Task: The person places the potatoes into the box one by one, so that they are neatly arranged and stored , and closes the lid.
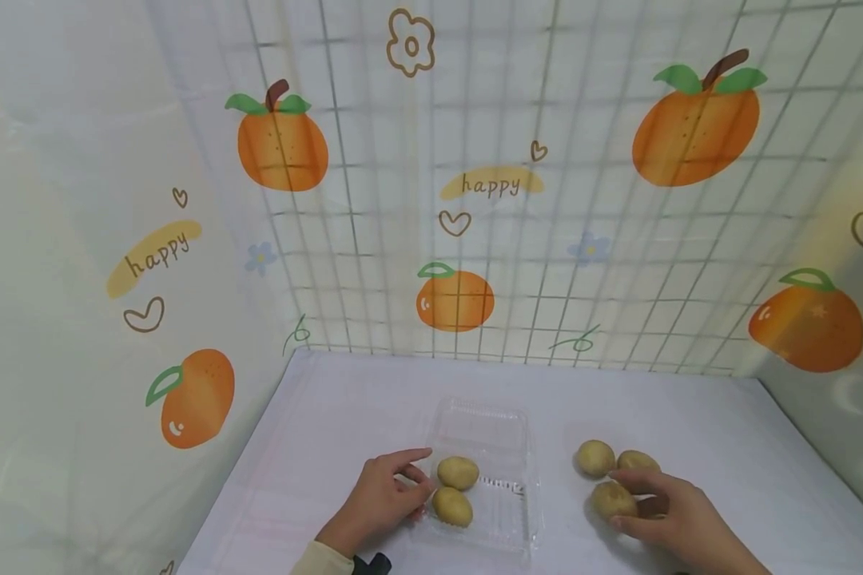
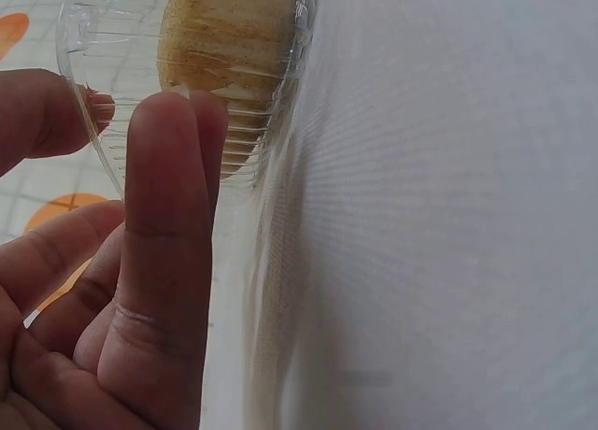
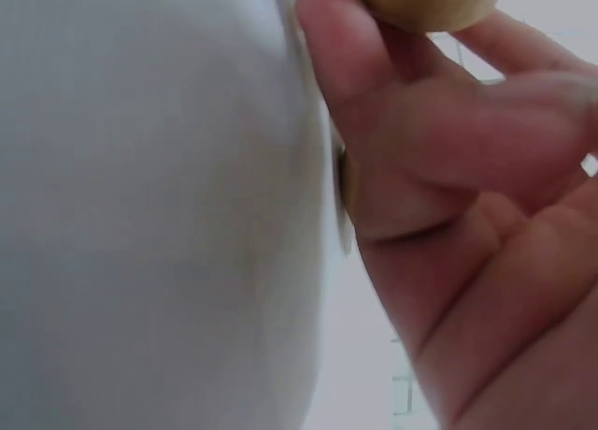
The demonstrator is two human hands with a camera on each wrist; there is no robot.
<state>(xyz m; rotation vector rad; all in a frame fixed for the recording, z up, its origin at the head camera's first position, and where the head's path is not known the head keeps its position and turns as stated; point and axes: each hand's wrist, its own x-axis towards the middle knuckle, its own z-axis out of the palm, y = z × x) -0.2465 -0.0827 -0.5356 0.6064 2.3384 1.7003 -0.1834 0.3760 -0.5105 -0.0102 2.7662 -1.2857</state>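
Observation:
In the head view a clear plastic container [image 1: 499, 523] lies opened out on the table, with two potatoes [image 1: 458, 473] in its left part. My left hand [image 1: 384, 491] is at the container's left edge, thumb and forefinger apart. Close up in the left wrist view, the fingers [image 2: 168, 187] lie against the ribbed clear wall, a potato [image 2: 229, 37] behind it. To the right, my right hand [image 1: 672, 511] holds a potato [image 1: 614, 500] between thumb and fingers, low over the table. In the right wrist view only the underside of that potato [image 3: 434, 0] shows.
Two more potatoes, one on the left [image 1: 594, 458] and one on the right [image 1: 638, 461], lie just beyond the right hand. A white cloth [image 1: 359, 391] covers the table. Printed curtains [image 1: 374, 160] with a wire grid behind stand around it.

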